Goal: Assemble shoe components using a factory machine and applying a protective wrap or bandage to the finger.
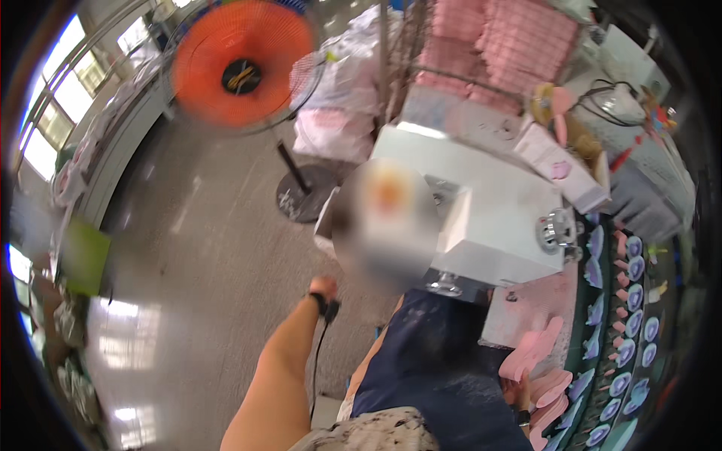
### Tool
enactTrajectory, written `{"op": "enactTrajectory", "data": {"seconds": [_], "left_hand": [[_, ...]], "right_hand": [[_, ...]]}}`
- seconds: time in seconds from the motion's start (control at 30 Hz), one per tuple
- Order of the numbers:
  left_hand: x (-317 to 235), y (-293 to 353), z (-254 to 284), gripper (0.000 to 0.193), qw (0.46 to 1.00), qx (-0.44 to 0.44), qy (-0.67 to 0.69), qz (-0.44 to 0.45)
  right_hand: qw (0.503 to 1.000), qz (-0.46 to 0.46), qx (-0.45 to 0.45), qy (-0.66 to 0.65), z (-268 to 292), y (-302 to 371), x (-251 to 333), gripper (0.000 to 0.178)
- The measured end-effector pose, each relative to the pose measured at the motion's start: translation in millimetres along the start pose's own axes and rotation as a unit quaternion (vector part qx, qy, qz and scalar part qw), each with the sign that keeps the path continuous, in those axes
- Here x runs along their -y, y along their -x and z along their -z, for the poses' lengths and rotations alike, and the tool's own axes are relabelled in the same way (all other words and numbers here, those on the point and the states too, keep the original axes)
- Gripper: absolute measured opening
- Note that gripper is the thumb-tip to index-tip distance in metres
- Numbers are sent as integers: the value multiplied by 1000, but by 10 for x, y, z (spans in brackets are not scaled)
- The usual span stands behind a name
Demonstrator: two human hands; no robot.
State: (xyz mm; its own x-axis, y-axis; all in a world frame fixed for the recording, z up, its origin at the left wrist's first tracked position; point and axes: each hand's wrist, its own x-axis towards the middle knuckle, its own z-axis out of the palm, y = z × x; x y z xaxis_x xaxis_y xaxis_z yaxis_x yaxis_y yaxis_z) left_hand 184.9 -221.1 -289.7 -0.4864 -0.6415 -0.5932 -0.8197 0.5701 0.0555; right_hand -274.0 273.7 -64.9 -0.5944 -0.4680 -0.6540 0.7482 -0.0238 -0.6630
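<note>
My left hand is out over the floor, to the left of the white machine, with fingers curled; anything inside them is hidden. A black band with a cord is around that wrist. At the lower right, my right hand is partly covered and has its fingers around a pink sole-shaped piece. More pink sole-shaped pieces lie against it. In front of me stands the white machine with metal knobs. A blurred round grey-and-white patch hides its left end.
Purple and pink pieces line a green conveyor on the right. An orange fan stands at far left, its round base on the floor. Behind the machine are a long white box, white sacks and a pink-filled rack.
</note>
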Motion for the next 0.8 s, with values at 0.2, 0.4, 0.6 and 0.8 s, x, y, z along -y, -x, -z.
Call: {"op": "enactTrajectory", "data": {"seconds": [0.2, 0.4, 0.6, 0.8], "left_hand": [[-795, 1353, -673, 20, 736, 80, 672, -20], [-1798, 1905, 809, 21, 911, -150, 385, 6], [-1971, 1716, 1140, 19, 908, -290, 281, -109], [-1862, 1597, 1261, 20, 934, -271, 184, -146]], "right_hand": [[998, -39, 51, -1, -374, -27, -86, 48], [999, -13, 36, -35, -453, -279, -2, 46], [990, 97, 97, 27, -319, -622, -331, 34], [996, 58, -38, -52, -600, -743, -98, 42]]}}
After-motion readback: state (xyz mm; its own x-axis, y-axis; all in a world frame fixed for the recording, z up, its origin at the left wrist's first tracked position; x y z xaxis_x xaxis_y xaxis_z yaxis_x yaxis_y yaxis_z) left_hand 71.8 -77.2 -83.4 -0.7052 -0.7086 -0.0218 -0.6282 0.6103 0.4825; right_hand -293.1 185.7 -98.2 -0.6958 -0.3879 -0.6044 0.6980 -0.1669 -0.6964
